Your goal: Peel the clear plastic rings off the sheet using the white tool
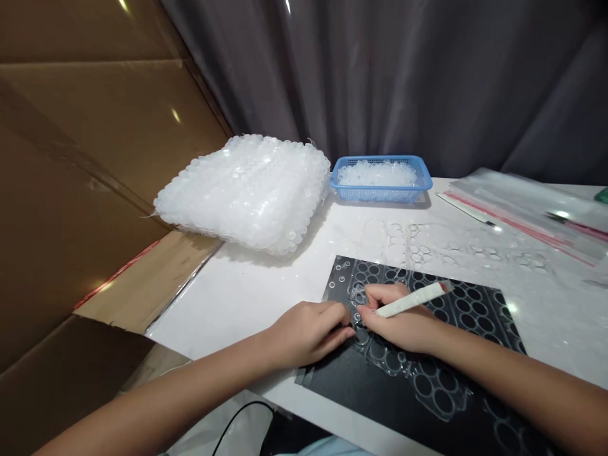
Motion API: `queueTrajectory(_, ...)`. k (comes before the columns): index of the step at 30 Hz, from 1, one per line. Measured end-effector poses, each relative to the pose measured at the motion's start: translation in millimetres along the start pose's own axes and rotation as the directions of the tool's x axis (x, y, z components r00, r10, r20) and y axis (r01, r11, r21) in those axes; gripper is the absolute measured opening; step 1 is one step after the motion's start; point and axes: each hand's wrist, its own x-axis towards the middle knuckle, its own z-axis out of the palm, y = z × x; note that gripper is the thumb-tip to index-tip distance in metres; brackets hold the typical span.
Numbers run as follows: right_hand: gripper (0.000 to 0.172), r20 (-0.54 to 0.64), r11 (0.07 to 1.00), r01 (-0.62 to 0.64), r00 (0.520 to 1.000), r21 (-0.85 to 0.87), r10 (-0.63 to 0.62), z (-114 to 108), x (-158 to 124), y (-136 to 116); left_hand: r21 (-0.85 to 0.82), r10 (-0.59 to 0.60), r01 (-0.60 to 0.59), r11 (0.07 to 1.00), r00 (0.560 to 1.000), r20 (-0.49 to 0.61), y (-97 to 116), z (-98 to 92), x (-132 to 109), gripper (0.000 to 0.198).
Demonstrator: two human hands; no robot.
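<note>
On the white table lies a black mat (pixel 342 392), partly covered by clear plastic sheet pieces (pixel 441 396) full of round cut-outs. My right hand (pixel 403 320) grips a white pen-shaped tool (pixel 411 300) with a reddish rear end; its working tip is hidden by my fingers. Close by on the left, my left hand (pixel 311 332) rests with curled fingers at the edge of the plastic, thumb and fingertips together. Whatever they may pinch is too small to make out. Several tiny clear rings (pixel 339 268) are scattered on the mat's upper left corner.
A thick stack of white translucent round-edged pieces (pixel 247 190) stands at the back left, beside a blue basket (pixel 380 194) of small clear rings. Clear zip bags (pixel 517 202) and a thin white tool (pixel 463 208) lie back right. Cardboard (pixel 85 158) walls the left side.
</note>
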Motion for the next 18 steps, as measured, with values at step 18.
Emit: queueTrajectory(18,0.024,0.008,0.999,-0.011,1.0,-0.05,0.011,0,0,-12,-0.382,-0.292,0.114,0.917,0.844,-0.45,-9,-36.5,41,0.034)
